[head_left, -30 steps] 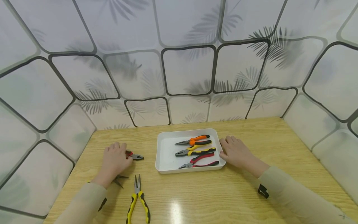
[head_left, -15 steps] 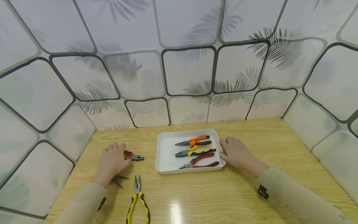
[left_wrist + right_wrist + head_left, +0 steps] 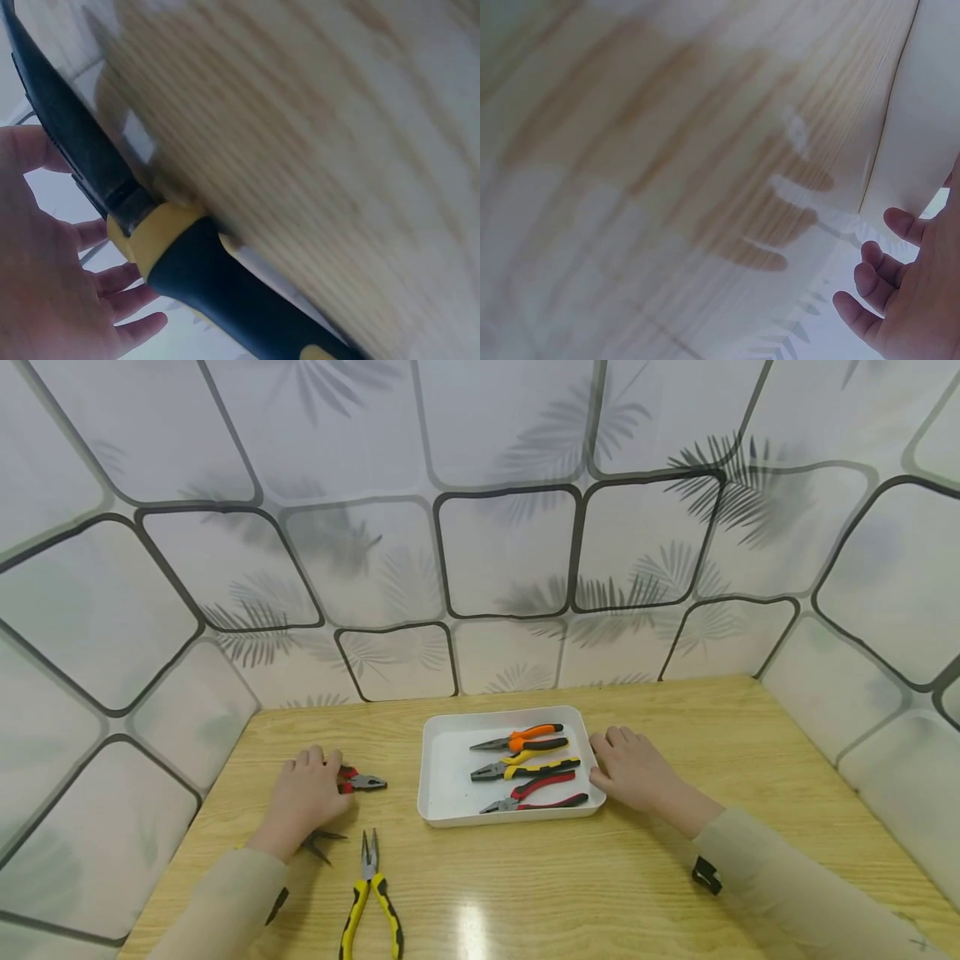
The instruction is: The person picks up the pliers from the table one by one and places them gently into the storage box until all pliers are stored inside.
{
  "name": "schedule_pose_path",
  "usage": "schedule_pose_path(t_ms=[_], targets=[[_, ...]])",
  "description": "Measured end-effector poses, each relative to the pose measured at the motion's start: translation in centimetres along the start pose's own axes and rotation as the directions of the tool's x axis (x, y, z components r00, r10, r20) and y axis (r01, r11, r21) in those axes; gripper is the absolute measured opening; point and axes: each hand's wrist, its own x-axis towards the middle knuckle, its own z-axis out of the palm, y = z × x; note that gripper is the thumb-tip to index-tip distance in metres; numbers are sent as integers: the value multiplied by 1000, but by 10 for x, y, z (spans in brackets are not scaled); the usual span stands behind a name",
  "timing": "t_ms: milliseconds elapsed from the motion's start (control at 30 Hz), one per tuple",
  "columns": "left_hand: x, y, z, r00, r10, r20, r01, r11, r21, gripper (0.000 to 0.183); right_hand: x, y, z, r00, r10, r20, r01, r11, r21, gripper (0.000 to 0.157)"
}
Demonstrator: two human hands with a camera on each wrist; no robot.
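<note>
My left hand [image 3: 307,789] lies over the handles of small red-handled pliers [image 3: 363,781] on the table's left side; their grey jaws point right, and most of the handles is hidden. In the left wrist view its fingers are loosely bent and spread. Yellow-and-black pliers [image 3: 214,277] lie under that wrist, with only dark tips [image 3: 324,842] showing in the head view. My right hand [image 3: 633,768] rests beside the right end of a white tray [image 3: 442,785], thumb at its rim. Inside are orange [image 3: 521,739], yellow-black [image 3: 525,768] and red-black pliers [image 3: 536,793].
Long-nose pliers with yellow-and-black handles [image 3: 370,893] lie spread near the front, jaws pointing away from me. The wooden table [image 3: 570,893] meets patterned cloth walls [image 3: 510,652] at the back and sides.
My left hand shifted slightly left, then came back right beside the red-handled pliers, which stay in place. The right hand and the tray have not visibly moved.
</note>
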Motion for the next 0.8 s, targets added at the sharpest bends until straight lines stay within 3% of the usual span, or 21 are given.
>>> schedule_pose_path(t_ms=[200, 500, 800], targets=[[0, 1, 4, 1000, 18, 1, -18, 1000, -11, 64, 0, 2, 2, 1000, -9, -5, 9, 1000, -11, 19], [-2, 3, -3, 1000, 30, 9, -30, 999, -28, 58, 1, 2, 3, 1000, -4, 7, 4, 1000, -14, 21], [4, -1, -1, 998, 52, 21, -52, 999, -9, 59, 1, 3, 4, 1000, 0, 0, 0, 1000, -11, 22]])
